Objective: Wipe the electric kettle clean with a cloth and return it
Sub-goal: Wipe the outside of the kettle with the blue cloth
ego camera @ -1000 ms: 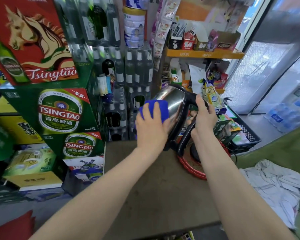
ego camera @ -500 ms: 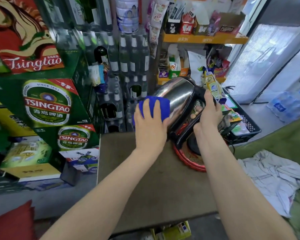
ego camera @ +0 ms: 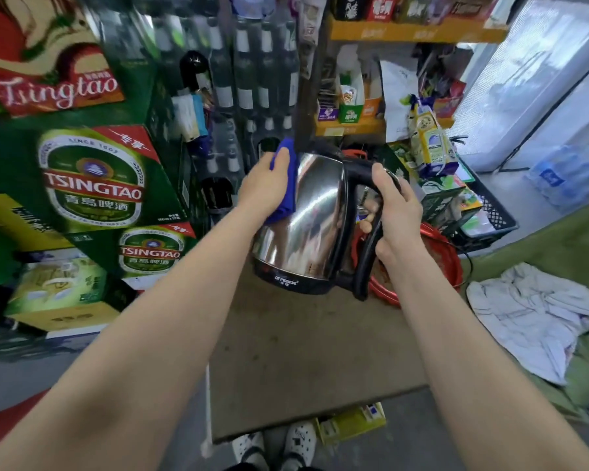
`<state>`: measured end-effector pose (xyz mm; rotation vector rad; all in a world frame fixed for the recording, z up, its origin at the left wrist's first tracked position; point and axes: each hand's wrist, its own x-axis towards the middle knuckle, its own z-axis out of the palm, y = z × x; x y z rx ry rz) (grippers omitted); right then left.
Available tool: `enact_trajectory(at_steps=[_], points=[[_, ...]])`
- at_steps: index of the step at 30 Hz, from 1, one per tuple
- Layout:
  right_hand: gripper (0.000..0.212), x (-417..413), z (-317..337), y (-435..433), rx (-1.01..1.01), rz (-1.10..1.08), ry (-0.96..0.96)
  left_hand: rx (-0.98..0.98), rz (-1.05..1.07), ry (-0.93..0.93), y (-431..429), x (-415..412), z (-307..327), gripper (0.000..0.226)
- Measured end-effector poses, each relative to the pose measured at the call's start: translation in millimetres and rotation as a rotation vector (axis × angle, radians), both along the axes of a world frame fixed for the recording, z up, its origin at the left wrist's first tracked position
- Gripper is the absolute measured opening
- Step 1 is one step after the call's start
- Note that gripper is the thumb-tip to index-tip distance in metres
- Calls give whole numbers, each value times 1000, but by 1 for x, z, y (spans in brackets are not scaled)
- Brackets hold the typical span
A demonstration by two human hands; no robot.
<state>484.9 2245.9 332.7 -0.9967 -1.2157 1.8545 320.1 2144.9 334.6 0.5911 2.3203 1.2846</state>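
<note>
A shiny steel electric kettle (ego camera: 303, 219) with a black base and black handle hangs nearly upright above the far end of a small brown table (ego camera: 306, 351). My right hand (ego camera: 395, 212) is shut on the handle. Against the kettle's left side my left hand (ego camera: 266, 185) presses a blue cloth (ego camera: 284, 185), which it holds folded in its fingers. Most of the cloth is hidden behind that hand.
A red round tray (ego camera: 442, 263) lies behind the kettle on the table. Green beer cartons (ego camera: 92, 178) stack at the left, bottles (ego camera: 249, 76) behind. Snack shelves (ego camera: 405, 32) and a black crate (ego camera: 490, 215) stand at the right. A white rag (ego camera: 538, 314) lies on green bedding.
The kettle has swung from a steep tilt to nearly upright and come lower and closer. My left hand with the cloth slid round to the kettle's left side.
</note>
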Motion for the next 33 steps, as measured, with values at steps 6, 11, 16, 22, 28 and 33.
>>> enact_trajectory(at_steps=[6,11,16,22,28,33], points=[[25,-12,-25,-6,218,-89,-69,115,188,-601,-34,-3,-98,61],[25,-27,-54,-28,578,4,-222,218,289,-871,-42,12,-161,52],[33,-31,-89,-27,555,50,-277,74,227,-787,-62,21,-206,38],[35,-13,-139,-15,356,115,-326,-156,-1,-521,-70,21,-239,41],[42,22,-144,0,91,107,-220,-39,-168,-448,-52,5,-214,62],[39,59,-138,13,95,221,-216,129,-545,-617,-25,-2,-174,62]])
